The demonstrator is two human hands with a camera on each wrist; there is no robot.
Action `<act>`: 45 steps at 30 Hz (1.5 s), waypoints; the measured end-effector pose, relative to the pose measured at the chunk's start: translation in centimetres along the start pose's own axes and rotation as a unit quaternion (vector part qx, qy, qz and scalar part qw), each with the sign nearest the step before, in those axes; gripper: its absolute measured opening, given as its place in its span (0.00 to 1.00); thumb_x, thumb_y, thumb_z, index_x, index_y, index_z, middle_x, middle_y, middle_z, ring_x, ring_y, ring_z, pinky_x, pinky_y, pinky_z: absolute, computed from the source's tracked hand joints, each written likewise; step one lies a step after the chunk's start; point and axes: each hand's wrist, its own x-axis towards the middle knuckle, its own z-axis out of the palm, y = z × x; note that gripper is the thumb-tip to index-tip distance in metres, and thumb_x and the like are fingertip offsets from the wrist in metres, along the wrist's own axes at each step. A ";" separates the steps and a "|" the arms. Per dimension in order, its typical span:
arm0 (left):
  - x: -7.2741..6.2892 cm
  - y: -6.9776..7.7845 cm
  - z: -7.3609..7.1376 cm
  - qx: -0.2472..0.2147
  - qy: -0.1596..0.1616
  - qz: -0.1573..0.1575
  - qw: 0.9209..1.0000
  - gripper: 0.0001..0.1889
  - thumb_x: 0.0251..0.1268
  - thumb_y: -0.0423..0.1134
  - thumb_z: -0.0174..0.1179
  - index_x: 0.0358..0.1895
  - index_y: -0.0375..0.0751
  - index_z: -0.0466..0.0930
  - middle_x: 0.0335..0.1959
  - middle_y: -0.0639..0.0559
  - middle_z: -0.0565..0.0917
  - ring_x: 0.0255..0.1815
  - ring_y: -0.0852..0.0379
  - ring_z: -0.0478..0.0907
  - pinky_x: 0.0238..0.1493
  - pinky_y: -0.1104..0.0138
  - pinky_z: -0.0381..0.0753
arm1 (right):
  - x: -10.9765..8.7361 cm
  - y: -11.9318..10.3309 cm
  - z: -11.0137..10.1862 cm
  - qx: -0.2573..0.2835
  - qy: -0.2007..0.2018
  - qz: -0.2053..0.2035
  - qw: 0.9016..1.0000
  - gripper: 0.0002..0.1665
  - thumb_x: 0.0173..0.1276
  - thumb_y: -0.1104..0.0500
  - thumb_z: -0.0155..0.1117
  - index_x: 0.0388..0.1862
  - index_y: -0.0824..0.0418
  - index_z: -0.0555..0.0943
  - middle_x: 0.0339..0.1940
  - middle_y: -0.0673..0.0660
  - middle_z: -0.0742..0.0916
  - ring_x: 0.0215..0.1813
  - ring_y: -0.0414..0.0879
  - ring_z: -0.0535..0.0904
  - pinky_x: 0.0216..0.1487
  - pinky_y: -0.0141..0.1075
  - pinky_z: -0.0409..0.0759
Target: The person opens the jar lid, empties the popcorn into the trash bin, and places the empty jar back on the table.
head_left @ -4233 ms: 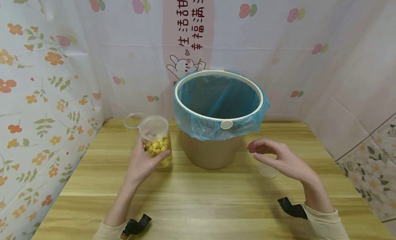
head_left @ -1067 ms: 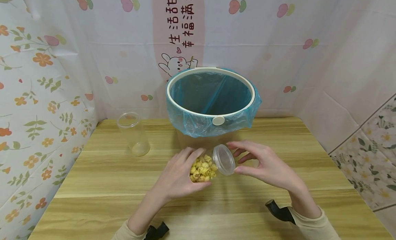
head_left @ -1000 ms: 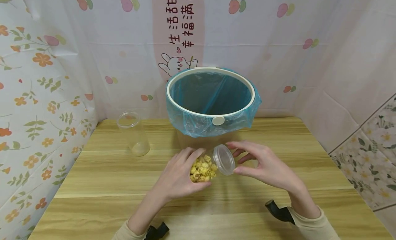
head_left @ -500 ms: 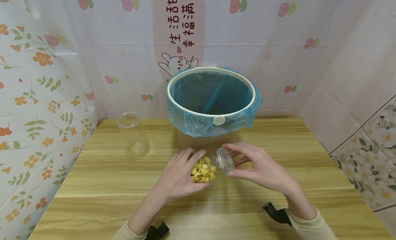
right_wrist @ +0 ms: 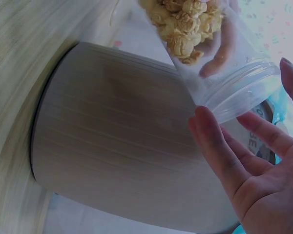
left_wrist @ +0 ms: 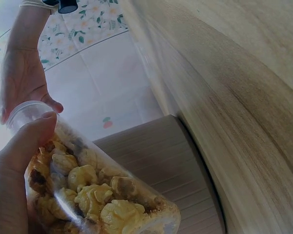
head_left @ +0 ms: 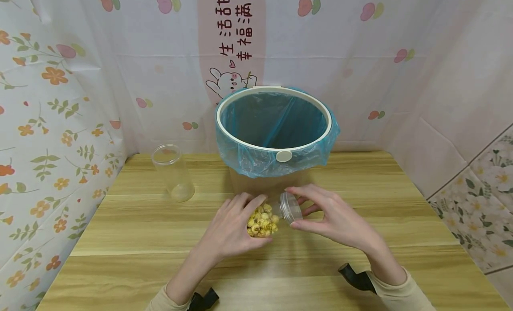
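Popcorn jar [head_left: 262,222], one: formerly near-upright beside the empty jar [head_left: 179,182], towards the far left corner of the desk [head_left: 100,237]; was carried rightward by the left hand [head_left: 228,233] to the near side of the bin [head_left: 264,185] and tipped, rim [head_left: 290,207] towards the desk's right edge. Right hand [head_left: 332,215]: formerly apart, towards that edge; had closed in, thumb and fingers about the rim. Latest second: hand edged farther leftward; rim turned more edge-on.

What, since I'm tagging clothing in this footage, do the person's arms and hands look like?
The left hand and right hand are bare. Plain beige sleeves end short of the wrists, and a black, bent piece juts out by each cuff.
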 end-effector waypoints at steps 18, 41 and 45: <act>-0.2 -0.2 -0.1 0.000 -0.013 0.005 1.000 0.49 0.41 0.70 0.75 0.70 0.54 0.73 0.46 0.55 0.81 0.39 0.60 0.80 0.37 0.64 0.84 | 0.1 0.5 0.2 -0.010 -0.003 -0.066 0.998 0.39 0.60 0.57 0.80 0.70 0.52 0.76 0.64 0.52 0.83 0.56 0.46 0.86 0.50 0.34 0.89; -0.3 -0.3 -0.1 0.009 -0.023 -0.004 1.000 0.50 0.43 0.69 0.76 0.73 0.57 0.70 0.48 0.55 0.79 0.43 0.58 0.80 0.43 0.62 0.83 | 0.1 0.1 0.2 -0.031 -0.009 0.049 0.998 0.41 0.66 0.43 0.73 0.75 0.45 0.71 0.63 0.45 0.82 0.51 0.42 0.88 0.45 0.32 0.87; -0.3 -0.3 -0.1 0.011 -0.018 0.000 1.000 0.50 0.42 0.69 0.76 0.73 0.57 0.70 0.48 0.55 0.80 0.44 0.58 0.80 0.44 0.62 0.83 | 0.1 0.0 0.3 -0.059 -0.016 0.077 0.995 0.41 0.65 0.38 0.71 0.75 0.40 0.70 0.60 0.43 0.84 0.50 0.42 0.87 0.43 0.30 0.85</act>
